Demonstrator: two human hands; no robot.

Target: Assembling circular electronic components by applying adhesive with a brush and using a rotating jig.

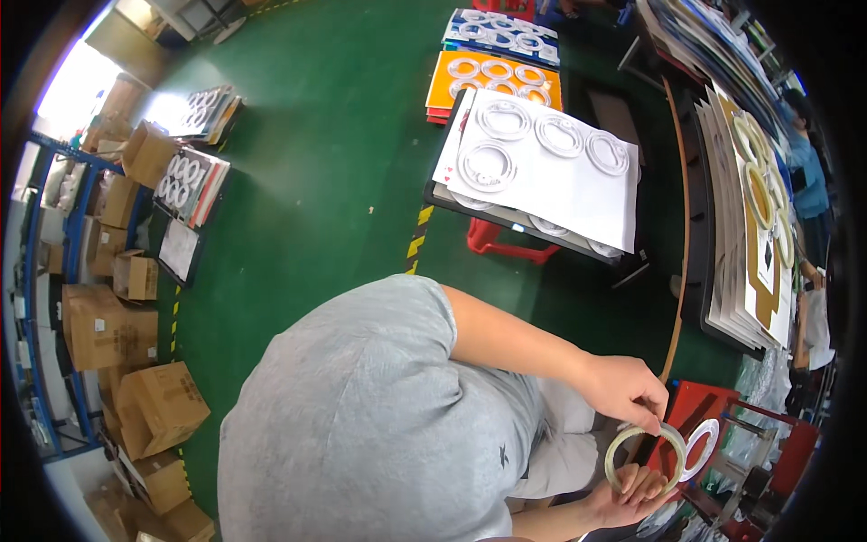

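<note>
A pale, yellowish translucent ring [611, 452] is held upright between my two hands at the lower right. My left hand [623, 388] comes from above and pinches the ring's upper rim between thumb and fingers. Below, my right hand [632, 497] has its fingers curled around the ring's lower part. Just beyond it stands a white flat ring [700, 449] by a red panel [695, 406]. The exact contact of my right fingertips is too small to make out.
A white board [569, 194] with several clear rings lies on a stack over a red stool [510, 244]. Behind it is an orange board [497, 72] with rings. More stacked boards [722, 226] line the right. Cardboard boxes [108, 325] and blue shelving [77, 235] stand left.
</note>
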